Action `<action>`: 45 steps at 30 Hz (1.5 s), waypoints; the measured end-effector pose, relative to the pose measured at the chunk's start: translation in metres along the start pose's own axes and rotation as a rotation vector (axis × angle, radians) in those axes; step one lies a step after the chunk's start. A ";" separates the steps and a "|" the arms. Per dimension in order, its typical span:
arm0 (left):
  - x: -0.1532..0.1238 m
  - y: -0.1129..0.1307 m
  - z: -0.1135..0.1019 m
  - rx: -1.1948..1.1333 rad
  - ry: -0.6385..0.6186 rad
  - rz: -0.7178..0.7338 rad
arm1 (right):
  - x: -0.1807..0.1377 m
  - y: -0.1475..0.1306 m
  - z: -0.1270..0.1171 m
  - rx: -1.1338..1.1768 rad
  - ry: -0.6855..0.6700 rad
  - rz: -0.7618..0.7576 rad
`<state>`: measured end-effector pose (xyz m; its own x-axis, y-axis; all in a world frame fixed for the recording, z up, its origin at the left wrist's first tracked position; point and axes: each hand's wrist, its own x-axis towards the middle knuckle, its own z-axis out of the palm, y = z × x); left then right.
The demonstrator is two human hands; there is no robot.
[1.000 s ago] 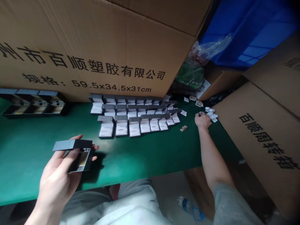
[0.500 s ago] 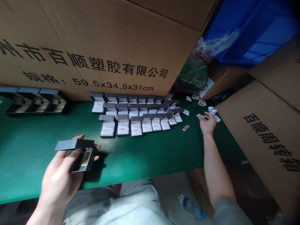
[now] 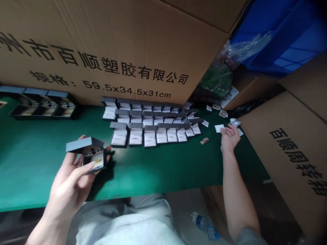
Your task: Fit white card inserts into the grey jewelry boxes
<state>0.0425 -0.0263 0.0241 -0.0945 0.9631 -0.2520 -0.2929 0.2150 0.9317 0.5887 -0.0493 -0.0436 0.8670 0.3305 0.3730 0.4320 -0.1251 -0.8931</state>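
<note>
My left hand [image 3: 70, 177] grips a small open dark grey box [image 3: 89, 154] with its lid up, over the near part of the green table [image 3: 33, 160]. My right hand [image 3: 228, 137] reaches to the far right of the table and pinches a small white insert card [image 3: 219, 128] at its fingertips. A little heap of more white inserts [image 3: 235, 122] lies just beyond that hand. Several open grey boxes with white inserts [image 3: 150, 126] stand in rows at the table's middle back.
A big printed cardboard carton [image 3: 109, 44] stands along the back. Another carton [image 3: 291, 149] is at the right, a blue crate [image 3: 281, 37] above it. Three open empty dark boxes [image 3: 42, 105] sit at the back left. A small tan piece [image 3: 204, 140] lies near my right hand. A water bottle [image 3: 205, 226] is on the floor.
My right hand has drawn back from the heap of inserts with one white card in its fingers. My left hand has tipped the open box up and raised it slightly.
</note>
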 end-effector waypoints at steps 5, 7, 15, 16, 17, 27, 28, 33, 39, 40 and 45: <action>0.003 -0.008 -0.010 -0.063 -0.160 -0.018 | -0.076 -0.083 0.009 0.128 -0.113 -0.210; 0.006 -0.014 -0.016 -0.052 -0.200 0.026 | -0.127 -0.130 0.012 0.153 -0.284 -0.379; 0.009 -0.028 -0.023 0.099 -0.291 0.157 | -0.280 -0.223 0.077 0.447 -0.956 -0.641; 0.009 -0.029 -0.023 0.110 -0.301 0.171 | -0.287 -0.222 0.088 0.456 -0.979 -0.610; 0.009 -0.031 -0.023 0.118 -0.309 0.183 | -0.293 -0.221 0.097 0.470 -0.995 -0.586; 0.010 -0.033 -0.024 0.180 -0.281 0.244 | -0.317 -0.205 0.116 0.549 -0.936 -0.755; 0.009 -0.033 -0.023 0.190 -0.274 0.249 | -0.316 -0.203 0.116 0.545 -0.924 -0.808; 0.009 -0.032 -0.021 0.237 -0.270 0.268 | -0.310 -0.196 0.117 0.422 -0.942 -1.002; 0.009 -0.034 -0.025 0.280 -0.293 0.303 | -0.314 -0.193 0.117 0.463 -0.936 -1.025; 0.009 -0.034 -0.025 0.290 -0.297 0.305 | -0.315 -0.193 0.116 0.464 -0.914 -1.018; 0.008 -0.032 -0.024 0.322 -0.287 0.316 | -0.318 -0.192 0.115 0.362 -0.929 -0.999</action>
<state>0.0285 -0.0291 -0.0144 0.1464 0.9848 0.0935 0.0191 -0.0973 0.9951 0.2015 -0.0228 -0.0195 -0.3012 0.6409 0.7061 0.5487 0.7221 -0.4214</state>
